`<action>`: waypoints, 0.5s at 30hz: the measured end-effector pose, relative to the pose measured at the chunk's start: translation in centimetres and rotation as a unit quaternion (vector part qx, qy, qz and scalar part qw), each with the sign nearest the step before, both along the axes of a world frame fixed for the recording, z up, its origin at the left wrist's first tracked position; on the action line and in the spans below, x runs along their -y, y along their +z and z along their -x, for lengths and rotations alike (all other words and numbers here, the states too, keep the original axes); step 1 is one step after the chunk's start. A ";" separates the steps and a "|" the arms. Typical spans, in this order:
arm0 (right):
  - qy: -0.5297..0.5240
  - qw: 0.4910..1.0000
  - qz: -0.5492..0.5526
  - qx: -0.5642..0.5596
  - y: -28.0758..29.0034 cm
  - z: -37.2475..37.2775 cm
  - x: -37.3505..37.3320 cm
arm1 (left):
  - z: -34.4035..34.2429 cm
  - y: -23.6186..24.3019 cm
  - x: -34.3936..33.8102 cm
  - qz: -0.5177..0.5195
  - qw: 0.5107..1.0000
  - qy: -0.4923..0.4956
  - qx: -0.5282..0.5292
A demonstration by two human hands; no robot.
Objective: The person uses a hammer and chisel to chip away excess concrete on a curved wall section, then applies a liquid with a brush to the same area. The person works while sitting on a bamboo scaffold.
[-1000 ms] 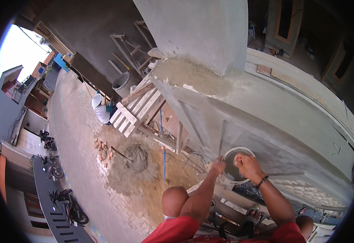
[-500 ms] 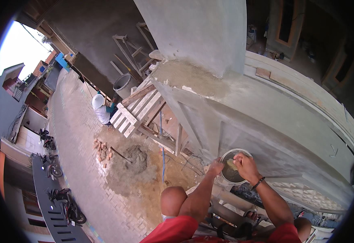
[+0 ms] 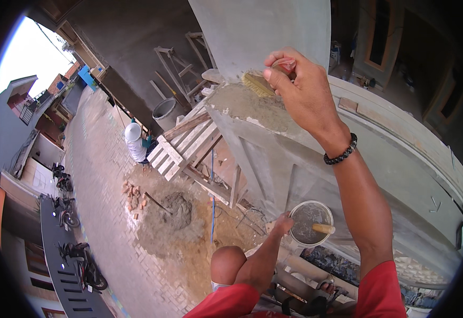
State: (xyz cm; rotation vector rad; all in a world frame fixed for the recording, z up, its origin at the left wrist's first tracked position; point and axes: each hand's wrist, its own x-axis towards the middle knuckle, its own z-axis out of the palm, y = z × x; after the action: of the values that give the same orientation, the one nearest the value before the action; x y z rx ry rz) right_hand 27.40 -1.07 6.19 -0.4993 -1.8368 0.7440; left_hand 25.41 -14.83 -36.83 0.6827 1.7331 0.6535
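My right hand [image 3: 306,90], raised, grips a brush [image 3: 256,85] with pale yellow bristles and a partly hidden pinkish handle. The bristles touch the rough wet mortar on the ledge [image 3: 237,108] at the foot of the grey pillar [image 3: 263,37]. Lower down, my left hand [image 3: 282,224] is closed on the near-left rim of a white bucket [image 3: 311,202]. Grey, watery contents fill the bucket. A tool's wooden handle [image 3: 324,228] sticks out over its right side.
A slatted wooden scaffold [image 3: 189,143] stands left of the ledge. Below are a mortar heap [image 3: 177,211] and broken bricks [image 3: 133,195]. A person [image 3: 135,142] in a white hat is farther off, near a grey drum [image 3: 166,110]. Motorbikes [image 3: 85,265] line the paved lane.
My right hand has risen from the bucket to the ledge with the brush. The wooden handle in the bucket now shows. My left hand has stayed at the rim.
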 end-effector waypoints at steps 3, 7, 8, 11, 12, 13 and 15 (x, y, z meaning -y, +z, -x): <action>0.023 0.986 -0.079 0.142 -1.7 3.7 -3.2 | -0.3 -0.6 -0.8 0.011 1.000 -0.018 0.013; 0.160 0.981 0.027 0.103 -0.4 6.3 -2.5 | 0.0 -1.4 0.1 -0.016 1.000 -0.001 0.011; 0.141 0.985 -0.012 0.103 -0.1 6.6 -2.6 | -0.1 -1.6 0.1 -0.024 1.000 -0.001 0.006; 0.108 0.978 -0.099 0.146 -0.1 7.6 -3.6 | -0.3 -1.5 0.0 -0.026 0.999 0.010 0.018; 0.115 0.969 -0.111 0.188 -0.9 8.1 -4.4 | -0.3 -1.3 0.0 -0.022 0.999 0.016 0.026; 0.123 0.957 -0.125 0.232 -0.8 8.5 -4.1 | -0.2 -1.5 0.1 -0.029 0.999 0.020 0.035; 0.198 0.966 -0.041 0.158 -0.6 9.2 -3.6 | 0.1 -2.0 0.5 -0.041 0.997 0.030 0.052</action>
State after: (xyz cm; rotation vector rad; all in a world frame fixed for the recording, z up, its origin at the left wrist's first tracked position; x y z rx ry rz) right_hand 18.24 2.53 5.63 -0.2009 -2.2956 0.8868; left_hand 25.36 -15.32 -38.80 0.6453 1.6431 0.7921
